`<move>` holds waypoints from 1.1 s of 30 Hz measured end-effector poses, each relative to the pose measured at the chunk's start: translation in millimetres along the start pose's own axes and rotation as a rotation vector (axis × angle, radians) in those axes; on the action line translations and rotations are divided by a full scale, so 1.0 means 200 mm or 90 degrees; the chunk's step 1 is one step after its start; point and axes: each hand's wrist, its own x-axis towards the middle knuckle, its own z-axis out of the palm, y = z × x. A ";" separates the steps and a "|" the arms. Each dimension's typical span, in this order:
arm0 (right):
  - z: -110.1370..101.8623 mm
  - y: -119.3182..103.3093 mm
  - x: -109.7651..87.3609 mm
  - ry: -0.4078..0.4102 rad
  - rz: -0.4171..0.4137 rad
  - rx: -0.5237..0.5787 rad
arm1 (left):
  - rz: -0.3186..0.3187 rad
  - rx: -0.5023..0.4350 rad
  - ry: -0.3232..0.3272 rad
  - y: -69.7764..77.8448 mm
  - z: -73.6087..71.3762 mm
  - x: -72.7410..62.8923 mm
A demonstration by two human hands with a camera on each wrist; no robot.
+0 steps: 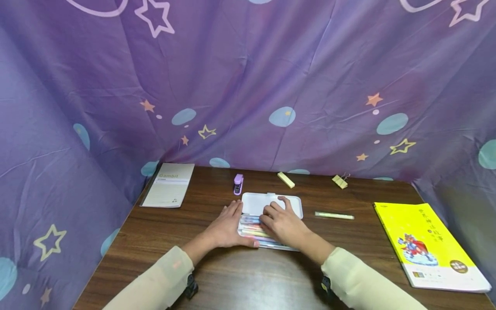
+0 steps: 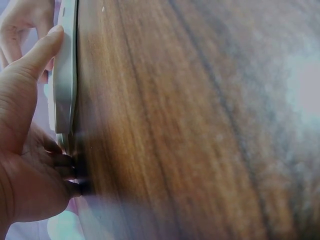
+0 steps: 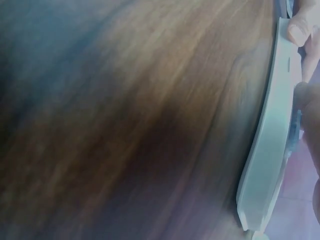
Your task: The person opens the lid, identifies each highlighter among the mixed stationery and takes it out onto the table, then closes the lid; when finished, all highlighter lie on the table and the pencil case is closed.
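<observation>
An open white pencil case (image 1: 252, 203) lies at the middle of the table, its lid folded back toward the curtain. Several colourful pens (image 1: 249, 229) lie side by side in its near half. My left hand (image 1: 227, 227) holds the case's left end, thumb on the near edge and fingers along the far side. In the left wrist view the thumb presses the case's side wall (image 2: 65, 95). My right hand (image 1: 284, 224) reaches over the pens with bent fingers, its fingertips down among them. I cannot tell whether it pinches one.
A light-yellow pen (image 1: 334, 215) lies right of the case. Behind stand a purple stapler (image 1: 238, 184), a yellow block (image 1: 286, 180) and a binder clip (image 1: 340, 181). A notebook (image 1: 168, 185) lies far left, a yellow book (image 1: 430, 241) at right. A purple curtain (image 1: 248, 86) hangs behind the table (image 1: 155, 245).
</observation>
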 end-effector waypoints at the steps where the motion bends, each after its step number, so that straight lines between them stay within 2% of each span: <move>1: 0.00 0.00 0.00 0.000 0.000 -0.002 | -0.001 -0.001 0.000 0.00 0.00 0.00; 17: -0.01 -0.02 0.03 0.002 -0.001 -0.028 | 0.002 0.006 -0.002 0.01 -0.01 0.00; 24: 0.00 -0.02 0.03 0.034 -0.009 -0.030 | 0.002 0.007 -0.003 0.02 -0.01 0.00; 33: -0.03 0.02 0.01 0.054 0.005 -0.020 | -0.011 0.003 -0.006 0.01 -0.01 0.00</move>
